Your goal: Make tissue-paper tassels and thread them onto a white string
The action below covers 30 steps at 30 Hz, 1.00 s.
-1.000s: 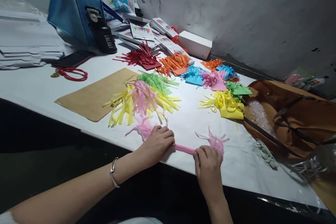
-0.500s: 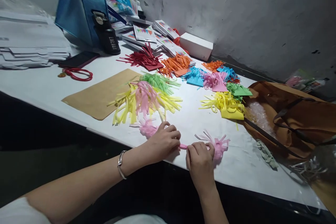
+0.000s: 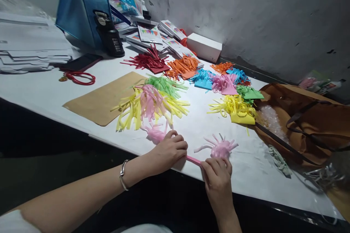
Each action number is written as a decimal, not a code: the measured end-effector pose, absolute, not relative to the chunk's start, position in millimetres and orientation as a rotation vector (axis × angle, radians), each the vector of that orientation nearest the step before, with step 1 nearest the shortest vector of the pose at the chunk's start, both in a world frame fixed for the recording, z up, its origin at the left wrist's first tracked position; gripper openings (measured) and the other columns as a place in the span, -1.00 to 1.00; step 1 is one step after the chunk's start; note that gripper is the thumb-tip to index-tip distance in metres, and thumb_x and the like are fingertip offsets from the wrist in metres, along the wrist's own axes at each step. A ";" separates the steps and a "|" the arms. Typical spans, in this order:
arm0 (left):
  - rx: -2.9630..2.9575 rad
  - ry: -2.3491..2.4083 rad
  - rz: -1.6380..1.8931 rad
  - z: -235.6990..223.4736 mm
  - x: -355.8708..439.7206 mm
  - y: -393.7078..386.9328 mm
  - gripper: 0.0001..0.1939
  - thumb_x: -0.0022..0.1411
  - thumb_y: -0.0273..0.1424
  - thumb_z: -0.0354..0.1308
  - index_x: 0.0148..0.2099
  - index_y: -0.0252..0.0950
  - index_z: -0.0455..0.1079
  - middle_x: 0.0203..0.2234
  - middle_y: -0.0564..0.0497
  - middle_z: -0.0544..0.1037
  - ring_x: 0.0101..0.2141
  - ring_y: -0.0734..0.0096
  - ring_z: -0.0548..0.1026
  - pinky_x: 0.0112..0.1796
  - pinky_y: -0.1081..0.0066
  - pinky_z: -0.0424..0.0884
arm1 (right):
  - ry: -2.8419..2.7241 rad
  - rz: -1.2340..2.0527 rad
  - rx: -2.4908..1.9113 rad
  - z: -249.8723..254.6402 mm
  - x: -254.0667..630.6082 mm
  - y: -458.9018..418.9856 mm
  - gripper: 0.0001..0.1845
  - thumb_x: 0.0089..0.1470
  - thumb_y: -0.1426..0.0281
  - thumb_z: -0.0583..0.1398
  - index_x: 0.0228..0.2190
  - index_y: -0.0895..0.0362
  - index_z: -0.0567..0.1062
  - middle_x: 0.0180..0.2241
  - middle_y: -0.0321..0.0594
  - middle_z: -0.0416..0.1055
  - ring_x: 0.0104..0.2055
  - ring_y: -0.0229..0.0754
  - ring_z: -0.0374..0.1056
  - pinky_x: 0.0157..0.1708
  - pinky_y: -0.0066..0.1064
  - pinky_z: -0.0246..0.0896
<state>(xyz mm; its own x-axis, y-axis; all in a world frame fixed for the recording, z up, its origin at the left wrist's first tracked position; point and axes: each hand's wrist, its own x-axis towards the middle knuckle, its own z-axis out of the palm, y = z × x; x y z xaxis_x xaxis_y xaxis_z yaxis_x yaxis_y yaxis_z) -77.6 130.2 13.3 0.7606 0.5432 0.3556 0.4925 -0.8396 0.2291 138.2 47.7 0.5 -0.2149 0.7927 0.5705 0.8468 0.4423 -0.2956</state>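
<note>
At the table's front edge, both hands grip a pink tissue-paper tassel, whose narrow twisted middle stretches between them. My left hand, with a silver bangle on its wrist, is closed on the strip's left part; one fringed end spreads beyond it. My right hand pinches the strip's right part, beside the other fringed end. Just behind my left hand lies a loose pile of fringed paper, with a pink bunch over yellow strips and light green strips.
Folded fringed papers in red, orange, blue and yellow lie farther back. A brown paper sheet, red cord, phone and black bottle are left. A brown bag stands right.
My right hand has moved slightly right and toward me, and more of the pink strip shows between the hands. The right fringe now lies behind that hand. My left hand has barely shifted.
</note>
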 end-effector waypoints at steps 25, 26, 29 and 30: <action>2.555 0.880 0.652 19.0 -64.3 99.9 -0.77 0.34 -0.50 0.03 -0.34 -0.30 0.47 -0.34 -0.04 0.51 -0.34 0.33 0.42 -0.21 0.29 0.21 | -2.062 -0.257 -1.278 7.5 118.0 41.4 -0.75 0.29 0.57 0.04 -0.33 0.15 0.49 -0.43 -0.26 0.43 -0.35 -0.21 0.33 0.05 -0.15 0.15; 2.395 0.871 0.627 23.3 -66.3 92.8 -0.75 0.38 -0.46 0.00 -0.28 -0.28 0.49 -0.30 -0.05 0.52 -0.31 0.33 0.43 -0.20 0.32 0.23 | -2.061 -0.289 -1.225 11.4 120.5 36.0 -0.74 0.28 0.58 0.03 -0.31 0.18 0.50 -0.42 -0.24 0.45 -0.33 -0.20 0.35 0.07 -0.15 0.13; 1.853 0.791 0.490 33.5 -68.6 74.0 -0.69 0.42 -0.22 0.00 -0.19 -0.27 0.50 -0.33 -0.04 0.51 -0.31 0.34 0.44 -0.27 0.41 0.30 | -2.071 -0.423 -1.055 30.1 127.5 17.7 -0.73 0.26 0.62 0.03 -0.20 0.27 0.53 -0.34 -0.17 0.54 -0.22 -0.15 0.43 0.11 -0.17 0.09; 1.669 0.759 0.442 34.9 -67.3 69.8 -0.65 0.37 -0.13 0.06 -0.23 -0.29 0.48 -0.41 0.00 0.48 -0.39 0.37 0.41 -0.34 0.44 0.29 | -2.067 -0.462 -1.012 37.4 129.1 12.6 -0.73 0.25 0.62 0.04 -0.19 0.28 0.53 -0.34 -0.17 0.55 -0.21 -0.14 0.45 0.12 -0.18 0.10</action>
<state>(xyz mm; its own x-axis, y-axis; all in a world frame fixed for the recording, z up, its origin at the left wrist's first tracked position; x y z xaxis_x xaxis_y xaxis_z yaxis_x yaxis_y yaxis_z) -67.3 69.8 34.9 0.7159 0.6894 -0.1105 0.2434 -0.0981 0.9650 129.1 12.6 37.4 -0.3848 0.5056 0.7722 0.7863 0.6177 -0.0126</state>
